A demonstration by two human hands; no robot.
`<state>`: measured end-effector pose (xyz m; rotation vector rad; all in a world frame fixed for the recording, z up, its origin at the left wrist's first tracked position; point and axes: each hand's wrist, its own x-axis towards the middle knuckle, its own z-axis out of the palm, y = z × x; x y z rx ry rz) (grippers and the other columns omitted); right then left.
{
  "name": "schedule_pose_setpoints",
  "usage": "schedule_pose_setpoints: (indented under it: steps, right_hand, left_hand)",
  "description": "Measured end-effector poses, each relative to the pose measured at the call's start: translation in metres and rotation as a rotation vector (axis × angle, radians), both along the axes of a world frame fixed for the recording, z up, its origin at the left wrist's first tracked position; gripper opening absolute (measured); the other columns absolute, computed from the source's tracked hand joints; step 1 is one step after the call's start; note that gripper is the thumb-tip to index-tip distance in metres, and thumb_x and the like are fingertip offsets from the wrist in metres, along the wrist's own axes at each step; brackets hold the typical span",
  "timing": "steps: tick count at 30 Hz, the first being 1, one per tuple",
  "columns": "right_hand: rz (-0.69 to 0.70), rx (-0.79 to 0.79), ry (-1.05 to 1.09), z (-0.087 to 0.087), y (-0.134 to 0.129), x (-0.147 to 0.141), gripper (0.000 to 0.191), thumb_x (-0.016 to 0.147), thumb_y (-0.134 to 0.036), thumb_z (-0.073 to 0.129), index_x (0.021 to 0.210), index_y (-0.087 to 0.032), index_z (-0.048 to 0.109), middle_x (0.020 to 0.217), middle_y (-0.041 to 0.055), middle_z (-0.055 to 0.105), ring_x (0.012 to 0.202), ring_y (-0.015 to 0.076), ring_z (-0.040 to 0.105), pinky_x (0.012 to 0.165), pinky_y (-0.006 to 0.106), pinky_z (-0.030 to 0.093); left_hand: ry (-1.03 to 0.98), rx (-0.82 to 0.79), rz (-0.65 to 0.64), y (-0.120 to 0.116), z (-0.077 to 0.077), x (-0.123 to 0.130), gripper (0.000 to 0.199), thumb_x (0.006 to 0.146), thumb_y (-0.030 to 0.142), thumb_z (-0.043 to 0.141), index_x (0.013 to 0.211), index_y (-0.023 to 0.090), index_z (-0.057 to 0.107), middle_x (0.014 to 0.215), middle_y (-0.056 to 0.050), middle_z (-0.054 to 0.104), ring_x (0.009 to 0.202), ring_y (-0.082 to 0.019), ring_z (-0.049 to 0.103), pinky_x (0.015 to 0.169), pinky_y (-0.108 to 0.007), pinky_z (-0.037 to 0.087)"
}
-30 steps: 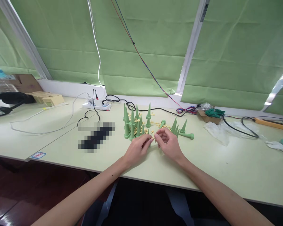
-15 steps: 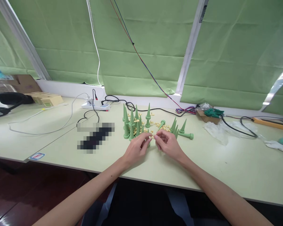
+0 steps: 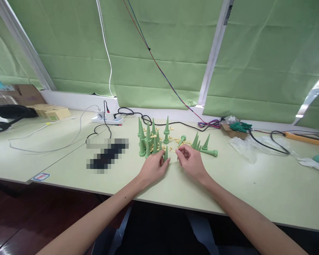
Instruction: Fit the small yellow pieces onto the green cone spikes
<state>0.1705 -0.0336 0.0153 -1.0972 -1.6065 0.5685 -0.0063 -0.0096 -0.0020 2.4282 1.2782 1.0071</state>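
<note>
My left hand is closed around a green watering spike, whose pointed tip stands up between thumb and fingers. My right hand pinches a small yellow valve piece between thumb and forefinger, a short way to the right of that spike. Just beyond my left hand, several green spikes stand crowded together, some with yellow pieces sticking out at the side. Loose yellow pieces lie behind my right hand, with a toppled green spike among them. Another spike lies to the right.
Upright spikes stand at the right. A blurred dark object lies left of the group. Further back are a power strip, black cables and a small cardboard box. Clear plastic bags lie to the right.
My hands have moved apart. The left has lowered from the pinch onto a green spike, while the right has drawn slightly right with the yellow piece.
</note>
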Motion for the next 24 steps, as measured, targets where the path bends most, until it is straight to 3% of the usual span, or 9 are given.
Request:
schedule_pose_setpoints:
  steps: [11, 24]
  right_hand:
    - [0.044, -0.03, -0.139, -0.0023, 0.002, -0.0013, 0.023, 0.091, -0.037, 0.049, 0.075, -0.021, 0.055, 0.062, -0.0003, 0.058, 0.052, 0.0135, 0.052, 0.051, 0.024, 0.04]
    - [0.077, -0.012, -0.187, -0.0013, 0.0003, -0.0025, 0.021, 0.091, -0.032, 0.049, 0.074, -0.02, 0.054, 0.061, -0.0013, 0.057, 0.053, 0.0124, 0.051, 0.053, 0.024, 0.039]
  left_hand:
    - [-0.169, 0.009, 0.024, -0.0003, 0.0055, 0.0014, 0.035, 0.096, 0.037, 0.044, 0.066, 0.02, 0.033, 0.054, 0.004, 0.044, 0.048, -0.011, 0.038, 0.048, -0.025, 0.028]
    - [-0.211, -0.002, -0.024, -0.0046, 0.0076, 0.0024, 0.035, 0.096, 0.038, 0.046, 0.068, 0.019, 0.036, 0.055, 0.005, 0.043, 0.05, -0.009, 0.036, 0.05, -0.024, 0.029]
